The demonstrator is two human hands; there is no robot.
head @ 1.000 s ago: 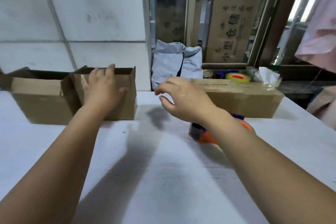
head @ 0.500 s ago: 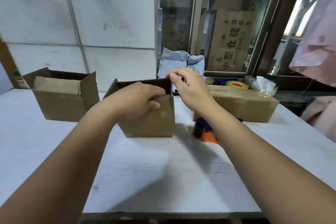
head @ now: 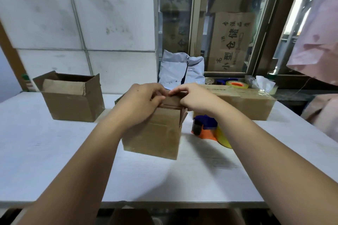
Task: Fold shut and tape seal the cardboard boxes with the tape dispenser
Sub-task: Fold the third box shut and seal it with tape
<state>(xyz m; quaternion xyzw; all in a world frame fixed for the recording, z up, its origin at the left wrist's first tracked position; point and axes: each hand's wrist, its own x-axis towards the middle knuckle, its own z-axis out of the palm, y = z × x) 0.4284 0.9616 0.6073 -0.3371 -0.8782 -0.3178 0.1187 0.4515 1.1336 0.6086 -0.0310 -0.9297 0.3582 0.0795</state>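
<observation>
The left hand [head: 142, 101] and right hand [head: 194, 98] pinch the top flaps of the box [head: 153, 133], folding them shut. The next move likely needs the tape dispenser [head: 205, 127] (just beside the box).

The near box [head: 153, 133] and the open box [head: 73, 102] behind it are matt brown corrugated cardboard, a little scuffed. The worktop [head: 54, 151] is white and matt (a faint woodgrain texture shows). The tape dispenser [head: 206, 128] is smooth blue and orange plastic, and the long box [head: 256, 104] carries glossy clear tape.
</observation>
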